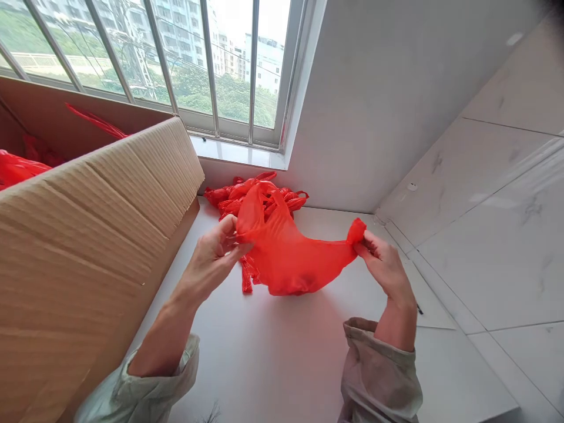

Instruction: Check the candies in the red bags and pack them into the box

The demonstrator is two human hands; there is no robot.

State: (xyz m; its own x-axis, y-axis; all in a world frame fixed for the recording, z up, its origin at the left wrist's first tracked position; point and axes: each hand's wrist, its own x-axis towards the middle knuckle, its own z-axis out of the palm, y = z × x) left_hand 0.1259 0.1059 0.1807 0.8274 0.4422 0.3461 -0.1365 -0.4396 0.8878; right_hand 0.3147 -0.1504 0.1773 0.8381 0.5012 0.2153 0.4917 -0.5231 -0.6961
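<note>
A thin red plastic bag point(299, 261) is stretched between my two hands above the white tabletop point(264, 352). My left hand point(218, 247) pinches it at one side, near a loop-shaped handle. At the opposite side my right hand point(381, 258) grips a bunched corner that sticks up past the fingertips. The bag's middle sags, and its lower part looks slightly darker. Behind it lies a pile of folded red plastic bags point(224, 197), partly hidden by the bag I hold.
On the left stands a large open cardboard box point(101, 229) with more red bags point(20, 167) inside. A barred window point(211, 76) is set in the wall at the back. Marble-patterned tiles point(493, 223) cover the right wall. A flat white sheet point(429, 294) with a small black object lies at right.
</note>
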